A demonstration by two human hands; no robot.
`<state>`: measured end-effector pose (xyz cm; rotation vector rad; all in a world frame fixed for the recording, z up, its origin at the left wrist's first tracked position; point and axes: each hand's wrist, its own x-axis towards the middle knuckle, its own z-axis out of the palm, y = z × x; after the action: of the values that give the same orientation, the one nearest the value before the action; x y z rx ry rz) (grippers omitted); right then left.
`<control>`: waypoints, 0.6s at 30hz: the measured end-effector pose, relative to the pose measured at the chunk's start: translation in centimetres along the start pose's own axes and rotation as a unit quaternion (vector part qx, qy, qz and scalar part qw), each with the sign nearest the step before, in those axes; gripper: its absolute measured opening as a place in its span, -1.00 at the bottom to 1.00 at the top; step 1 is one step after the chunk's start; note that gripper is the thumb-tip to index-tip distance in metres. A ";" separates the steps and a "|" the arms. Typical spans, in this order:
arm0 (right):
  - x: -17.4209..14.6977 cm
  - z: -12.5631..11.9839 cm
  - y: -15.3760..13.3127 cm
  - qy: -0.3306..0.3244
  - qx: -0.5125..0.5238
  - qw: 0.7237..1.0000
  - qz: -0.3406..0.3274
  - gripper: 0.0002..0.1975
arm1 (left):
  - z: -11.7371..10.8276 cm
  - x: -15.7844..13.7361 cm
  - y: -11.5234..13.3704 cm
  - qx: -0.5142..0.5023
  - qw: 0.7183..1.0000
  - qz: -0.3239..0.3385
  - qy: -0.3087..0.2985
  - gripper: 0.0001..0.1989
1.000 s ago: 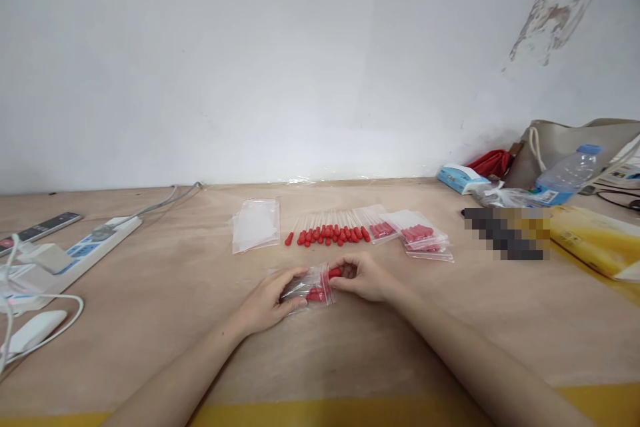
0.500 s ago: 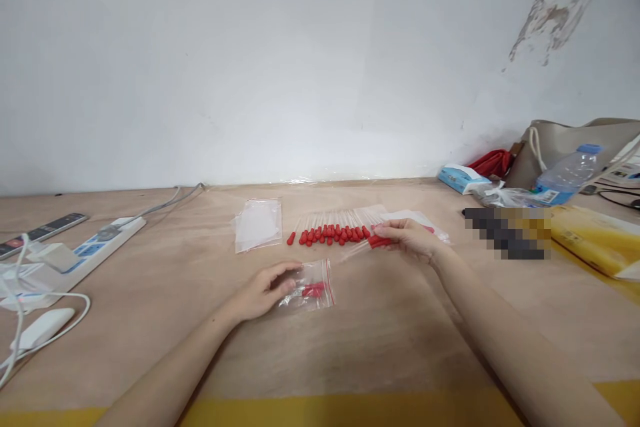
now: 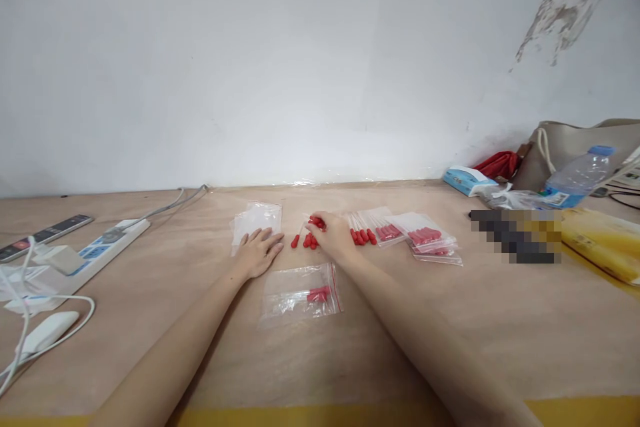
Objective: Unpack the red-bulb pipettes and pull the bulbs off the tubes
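Left hand (image 3: pixel 257 255) lies spread on bags (image 3: pixel 257 215), right hand (image 3: pixel 332 237) curls at red droppers (image 3: pixel 309 241), grip unclear from here; rushing could scatter them

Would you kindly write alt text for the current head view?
A person's right hand is at a row of loose red-ended droppers, the left hand over the edge of stacked bags. Nearer, a bag holding droppers lies on the table; filled bags lie right of the row.
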<state>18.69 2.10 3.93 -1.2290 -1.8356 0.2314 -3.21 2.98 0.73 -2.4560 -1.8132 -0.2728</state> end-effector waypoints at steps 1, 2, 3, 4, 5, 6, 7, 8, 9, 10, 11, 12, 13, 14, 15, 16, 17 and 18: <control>0.0 0.5 -0.4 -0.018 -0.059 0.998 -0.031 -0.80 | 0.0 -0.4 -0.6 -0.006 1.000 -0.002 0.002 -0.54; -0.1 0.9 -0.7 -0.032 -0.102 0.993 -0.054 -0.80 | 0.0 -0.8 -1.3 -0.011 1.000 -0.002 0.008 -0.54; -0.1 1.3 -0.9 -0.044 -0.129 0.988 -0.069 -0.80 | -0.1 -1.3 -1.9 -0.017 1.000 0.000 0.017 -0.55; -0.2 1.7 -1.0 -0.054 -0.142 0.985 -0.079 -0.82 | -0.2 -1.7 -2.4 -0.025 0.999 0.004 0.033 -0.56; -0.2 2.0 -1.2 -0.065 -0.148 0.983 -0.088 -0.83 | -0.3 -2.0 -2.7 -0.040 0.998 0.010 0.054 -0.57; -0.2 2.4 -1.2 -0.077 -0.159 0.980 -0.096 -0.85 | -0.5 -2.2 -2.8 -0.065 0.995 0.018 0.080 -0.56; -0.3 2.7 -1.3 -0.088 -0.170 0.976 -0.103 -0.85 | -0.6 -2.3 -2.7 -0.101 0.989 0.024 0.108 -0.56; -0.3 3.0 -1.3 -0.097 -0.180 0.973 -0.108 -0.86 | -0.6 -2.2 -2.3 -0.149 0.980 0.026 0.131 -0.55; -0.4 3.3 -1.3 -0.106 -0.189 0.970 -0.113 -0.86 | -0.6 -1.9 -1.8 -0.215 0.966 0.021 0.143 -0.53; -0.4 3.5 -1.3 -0.114 -0.196 0.967 -0.117 -0.86 | -0.4 -1.5 -1.1 -0.284 0.948 0.010 0.144 -0.51; -0.5 3.6 -1.4 -0.120 -0.202 0.965 -0.120 -0.85 | -0.2 -1.0 -0.4 -0.353 0.927 -0.007 0.130 -0.49; -0.6 3.6 -1.4 -0.124 -0.206 0.963 -0.121 -0.83 | 0.2 -0.5 0.4 -0.419 0.901 -0.027 0.107 -0.46; -0.7 3.5 -1.4 -0.125 -0.209 0.962 -0.121 -0.78 | 0.5 0.0 1.1 -0.447 0.889 -0.033 0.091 -0.43; -0.8 3.3 -1.4 -0.124 -0.212 0.962 -0.119 -0.73 | 0.9 0.5 1.7 -0.468 0.880 -0.035 0.076 -0.41; -1.0 3.0 -1.4 -0.121 -0.215 0.962 -0.115 -0.68 | 1.2 0.8 2.2 -0.476 0.876 -0.035 0.067 -0.40; -1.2 2.5 -1.3 -0.115 -0.216 0.963 -0.110 -0.64 | 1.5 1.1 2.6 -0.477 0.876 -0.032 0.062 -0.40; -1.5 2.0 -1.1 -0.106 -0.216 0.965 -0.104 -0.64 | 1.7 1.3 2.9 -0.480 0.875 -0.031 0.059 -0.41; -1.9 1.3 -0.9 -0.096 -0.213 0.967 -0.100 -0.65 | 1.8 1.4 3.1 -0.481 0.874 -0.031 0.058 -0.42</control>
<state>17.30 0.50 2.60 -1.3278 -2.2402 -0.1746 0.33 3.68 -0.59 -2.7833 -1.9877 -1.6404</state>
